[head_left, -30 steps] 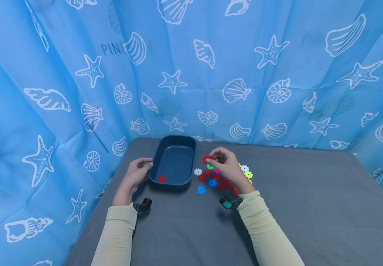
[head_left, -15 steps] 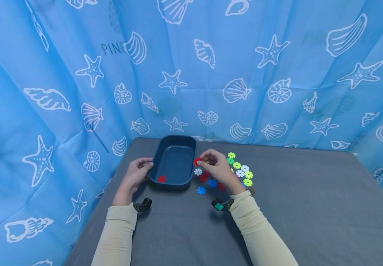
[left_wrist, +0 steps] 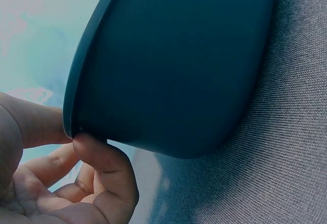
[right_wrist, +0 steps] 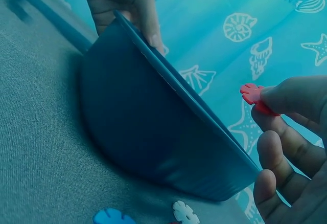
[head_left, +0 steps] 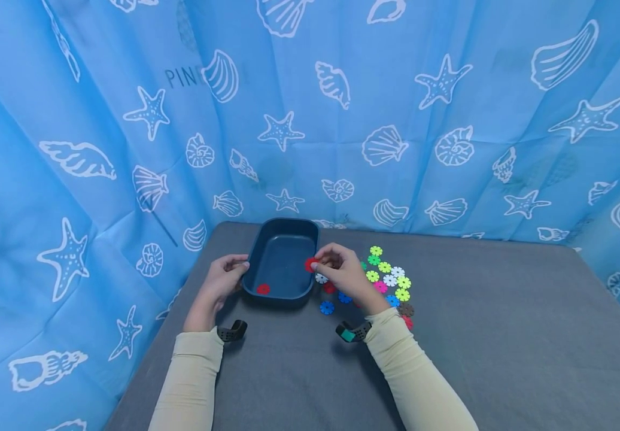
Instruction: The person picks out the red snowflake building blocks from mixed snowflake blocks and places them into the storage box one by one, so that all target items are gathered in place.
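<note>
A dark blue rectangular basin (head_left: pixel 284 263) stands on the grey table, with one red notched disc (head_left: pixel 263 289) lying inside near its front. My left hand (head_left: pixel 221 282) pinches the basin's left rim; in the left wrist view the thumb and a bent forefinger (left_wrist: pixel 104 157) grip that rim. My right hand (head_left: pixel 345 274) holds another red snowflake disc (right_wrist: pixel 253 95) between thumb and forefinger. In the head view this disc is at the basin's right rim. The right wrist view shows it raised above the rim, the other fingers loosely bent.
Right of the basin lies a spread of notched discs: yellow (head_left: pixel 403 295), white (head_left: pixel 397 272), pink (head_left: pixel 380 287), blue (head_left: pixel 327 307) and brown (head_left: pixel 406 309). My right hand hides some of them. A blue shell-print curtain (head_left: pixel 310 120) hangs behind the grey table (head_left: pixel 504 335).
My right hand has carried the red disc leftward from above the loose discs to the basin's right rim. More loose discs show behind it. The left hand keeps its grip on the rim.
</note>
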Motion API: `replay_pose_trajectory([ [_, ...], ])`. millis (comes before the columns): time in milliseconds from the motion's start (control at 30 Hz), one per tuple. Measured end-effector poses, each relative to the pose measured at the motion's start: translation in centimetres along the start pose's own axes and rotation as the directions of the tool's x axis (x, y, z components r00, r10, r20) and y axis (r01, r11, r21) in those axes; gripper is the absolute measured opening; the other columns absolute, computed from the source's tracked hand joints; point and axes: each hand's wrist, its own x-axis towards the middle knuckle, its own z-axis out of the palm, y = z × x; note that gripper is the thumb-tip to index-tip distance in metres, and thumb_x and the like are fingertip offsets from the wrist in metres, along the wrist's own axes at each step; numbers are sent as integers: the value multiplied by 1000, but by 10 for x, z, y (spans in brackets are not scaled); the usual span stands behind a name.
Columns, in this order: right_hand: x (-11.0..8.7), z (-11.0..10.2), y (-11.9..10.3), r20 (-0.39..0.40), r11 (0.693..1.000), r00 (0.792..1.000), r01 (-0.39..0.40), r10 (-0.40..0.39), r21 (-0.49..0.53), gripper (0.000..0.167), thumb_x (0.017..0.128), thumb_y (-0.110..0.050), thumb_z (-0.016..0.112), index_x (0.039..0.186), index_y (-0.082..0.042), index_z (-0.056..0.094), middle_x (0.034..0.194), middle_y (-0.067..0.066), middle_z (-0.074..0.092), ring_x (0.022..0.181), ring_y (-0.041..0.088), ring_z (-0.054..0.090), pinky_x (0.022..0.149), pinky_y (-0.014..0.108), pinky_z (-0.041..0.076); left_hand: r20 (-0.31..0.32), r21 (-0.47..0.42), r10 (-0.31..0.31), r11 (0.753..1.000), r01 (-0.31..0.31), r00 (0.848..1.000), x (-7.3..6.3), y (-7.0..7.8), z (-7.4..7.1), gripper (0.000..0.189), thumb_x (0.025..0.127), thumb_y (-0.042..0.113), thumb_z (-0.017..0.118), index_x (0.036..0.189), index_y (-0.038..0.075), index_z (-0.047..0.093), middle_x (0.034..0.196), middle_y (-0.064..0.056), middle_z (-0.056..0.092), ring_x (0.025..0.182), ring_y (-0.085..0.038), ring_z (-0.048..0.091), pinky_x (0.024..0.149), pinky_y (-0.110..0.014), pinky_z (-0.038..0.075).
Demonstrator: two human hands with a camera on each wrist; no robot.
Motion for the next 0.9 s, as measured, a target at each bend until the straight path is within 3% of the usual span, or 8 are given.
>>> replay_pose_trajectory([
  [133,0,2,-1,15,1000,1000,-12,12,5,18,101,-15,73,114,-3,69,104,17,76,93,43,67,78,44,59,-1,4,-4,1000,4,1000,-1,0,-1,41,111,27,57,149,11,58,137,-17,60,115,-27,60,98,-42,56],
  [267,1,3,1,28,1000,1000,-10,9,7,16,102,-16,73,113,-6,69,103,14,75,96,50,64,79,51,59,2,7,-6,1000,6,1000,0,-1,-1,42,111,28,57,149,11,58,136,-17,60,115,-27,60,98,-42,56],
  [367,2,3,2,39,1000,999,-1,0,7,16,103,-15,72,114,-5,69,104,16,75,92,45,65,77,48,59,-1,2,-2,1000,2,1000,0,0,-1,41,111,27,58,148,10,59,134,-16,61,111,-26,61,94,-39,56],
  [567,-1,3,1,48,1000,999,12,-13,2,18,103,-16,70,116,-4,69,106,18,75,95,50,63,77,45,58,-4,-6,-4,1000,4,1000,1,0,-1,40,111,26,58,147,10,59,131,-15,62,103,-22,61,89,-36,56],
  [767,-2,0,1,37,1000,999,20,-20,-6,17,104,-16,70,114,-3,70,107,15,76,90,35,67,77,47,57,-2,-5,-6,1000,6,1000,0,1,-1,40,111,26,58,148,11,59,132,-15,62,103,-22,60,88,-35,56],
  [900,-4,-5,-1,29,1000,999,16,-16,-2,22,104,-18,70,117,1,70,108,16,75,91,39,66,76,46,56,-2,-11,-5,1000,5,1000,1,0,-1,40,111,25,58,148,10,59,130,-15,62,100,-21,61,87,-35,56],
])
